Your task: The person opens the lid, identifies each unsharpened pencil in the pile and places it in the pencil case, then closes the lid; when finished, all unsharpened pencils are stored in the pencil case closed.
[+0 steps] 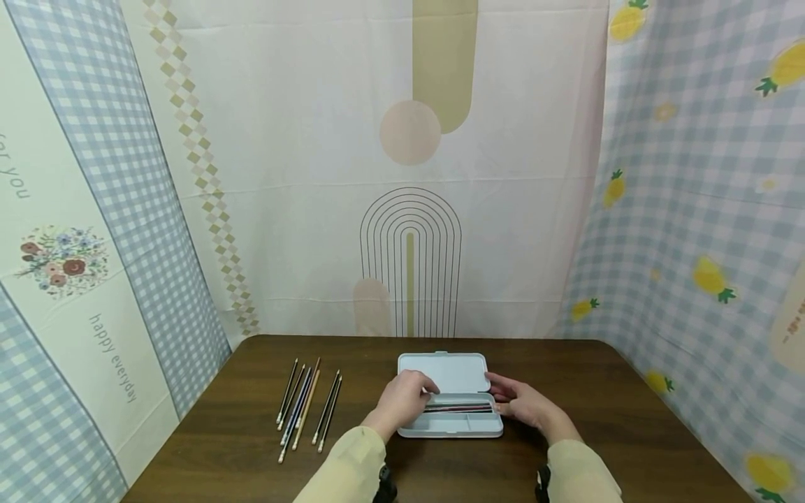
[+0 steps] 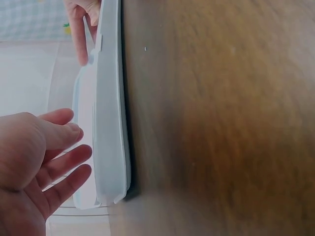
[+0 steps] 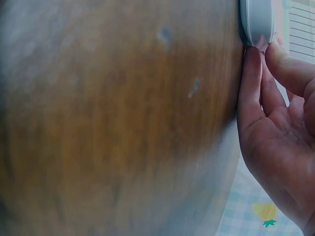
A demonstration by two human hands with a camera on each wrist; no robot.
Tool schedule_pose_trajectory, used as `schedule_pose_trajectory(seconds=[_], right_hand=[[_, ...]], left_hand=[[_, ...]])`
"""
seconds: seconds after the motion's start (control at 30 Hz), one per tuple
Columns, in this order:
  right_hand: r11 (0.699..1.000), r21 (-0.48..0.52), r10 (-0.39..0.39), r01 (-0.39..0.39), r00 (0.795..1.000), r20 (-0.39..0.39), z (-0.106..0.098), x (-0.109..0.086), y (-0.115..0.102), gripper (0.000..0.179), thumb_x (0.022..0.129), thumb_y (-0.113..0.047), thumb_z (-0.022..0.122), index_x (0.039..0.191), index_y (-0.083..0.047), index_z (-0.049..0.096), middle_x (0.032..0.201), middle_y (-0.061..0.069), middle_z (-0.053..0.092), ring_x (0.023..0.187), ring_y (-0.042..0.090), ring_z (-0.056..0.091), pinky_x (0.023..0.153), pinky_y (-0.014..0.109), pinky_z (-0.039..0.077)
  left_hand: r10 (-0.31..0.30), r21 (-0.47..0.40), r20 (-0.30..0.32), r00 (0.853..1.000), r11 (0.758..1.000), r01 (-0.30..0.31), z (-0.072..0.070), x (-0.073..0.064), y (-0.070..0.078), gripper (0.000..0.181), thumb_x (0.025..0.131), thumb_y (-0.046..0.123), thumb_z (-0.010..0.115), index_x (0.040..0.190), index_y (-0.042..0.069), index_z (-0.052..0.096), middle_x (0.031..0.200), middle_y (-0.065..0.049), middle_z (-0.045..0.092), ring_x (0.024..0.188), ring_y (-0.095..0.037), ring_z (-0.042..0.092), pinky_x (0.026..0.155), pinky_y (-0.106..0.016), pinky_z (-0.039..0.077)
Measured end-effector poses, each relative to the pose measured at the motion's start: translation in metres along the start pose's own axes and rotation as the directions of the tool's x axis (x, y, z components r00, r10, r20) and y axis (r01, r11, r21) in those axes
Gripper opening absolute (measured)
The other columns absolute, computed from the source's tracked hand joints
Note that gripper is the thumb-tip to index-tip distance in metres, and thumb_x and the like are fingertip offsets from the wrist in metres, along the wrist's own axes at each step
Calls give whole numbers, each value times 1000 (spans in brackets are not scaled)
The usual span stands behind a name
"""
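A pale blue pencil case [image 1: 449,425] lies on the table with its lid [image 1: 442,370] swung back, away from me. Several dark pencils [image 1: 462,409] rest lengthwise in its long compartment. My left hand [image 1: 402,399] hovers over the case's left part, near the pencils' left ends, which it hides. In the left wrist view the left hand [image 2: 42,157] has loosely bent, spread fingers, with nothing visible between them. My right hand [image 1: 527,404] holds the case's right end. The right wrist view shows the right hand [image 3: 280,118] with thumb and fingers against that end.
To the left, several pencils [image 1: 305,409] with pale eraser ends lie side by side on the brown wooden table [image 1: 534,482], slightly fanned. A patterned cloth [image 1: 302,244] hangs behind the table's far edge, with checked cloth on both sides.
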State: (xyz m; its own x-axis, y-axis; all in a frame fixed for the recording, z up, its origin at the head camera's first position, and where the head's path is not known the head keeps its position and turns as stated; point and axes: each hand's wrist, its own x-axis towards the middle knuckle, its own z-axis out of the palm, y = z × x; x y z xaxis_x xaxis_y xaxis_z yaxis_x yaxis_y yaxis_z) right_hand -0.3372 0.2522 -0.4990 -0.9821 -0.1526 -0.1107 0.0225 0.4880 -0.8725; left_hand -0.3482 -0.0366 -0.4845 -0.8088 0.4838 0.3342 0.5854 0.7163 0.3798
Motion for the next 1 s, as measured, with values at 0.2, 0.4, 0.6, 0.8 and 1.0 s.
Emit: schedule_pose_trajectory(seconds=[0.2, 0.4, 0.6, 0.8, 1.0], right_hand=[[1000, 1, 6, -6, 1000, -6, 0, 1, 0, 66, 98, 0, 71, 160, -8, 49, 152, 28, 55, 142, 46, 49, 117, 64, 36], [1000, 8, 15, -15, 1000, -17, 1, 1, 1, 66, 98, 1, 70, 160, -9, 50, 152, 27, 55, 142, 45, 49, 117, 64, 36], [1000, 12, 16, -16, 1000, -20, 2, 0, 1, 67, 97, 3, 70, 160, -9, 50, 153, 28, 54, 143, 46, 48, 117, 64, 36], [1000, 6, 14, -14, 1000, -16, 1, -1, 0, 67, 98, 3, 69, 160, -9, 49, 153, 28, 54, 142, 46, 48, 117, 64, 37], [1000, -10, 2, -2, 1000, -4, 1, 0, -1, 66, 99, 2, 69, 161, -6, 48, 152, 29, 54, 142, 46, 49, 117, 64, 37]], left_hand=[[-10, -47, -14, 1000, 999, 9, -1, -3, -6, 19, 95, -1, 74, 100, 13, 86, 100, 4, 79, 89, -9, 69, 79, -31, 58], [-4, -97, -42, 999, 995, -1, -5, -7, -13, 19, 95, -2, 74, 100, 12, 86, 101, 3, 79, 93, -11, 71, 81, -32, 59], [-24, -155, -66, 998, 988, 13, -12, -12, -26, 16, 97, -1, 74, 103, 9, 85, 103, 1, 79, 93, -14, 71, 81, -33, 59], [-78, -197, -80, 994, 979, 61, -19, -20, -39, 14, 97, 0, 73, 103, 7, 84, 101, -2, 79, 88, -13, 69, 79, -35, 59], [-116, -207, -117, 986, 974, 90, -30, -31, -52, 14, 97, -1, 73, 102, 6, 83, 96, -1, 78, 83, -12, 65, 75, -35, 57]])
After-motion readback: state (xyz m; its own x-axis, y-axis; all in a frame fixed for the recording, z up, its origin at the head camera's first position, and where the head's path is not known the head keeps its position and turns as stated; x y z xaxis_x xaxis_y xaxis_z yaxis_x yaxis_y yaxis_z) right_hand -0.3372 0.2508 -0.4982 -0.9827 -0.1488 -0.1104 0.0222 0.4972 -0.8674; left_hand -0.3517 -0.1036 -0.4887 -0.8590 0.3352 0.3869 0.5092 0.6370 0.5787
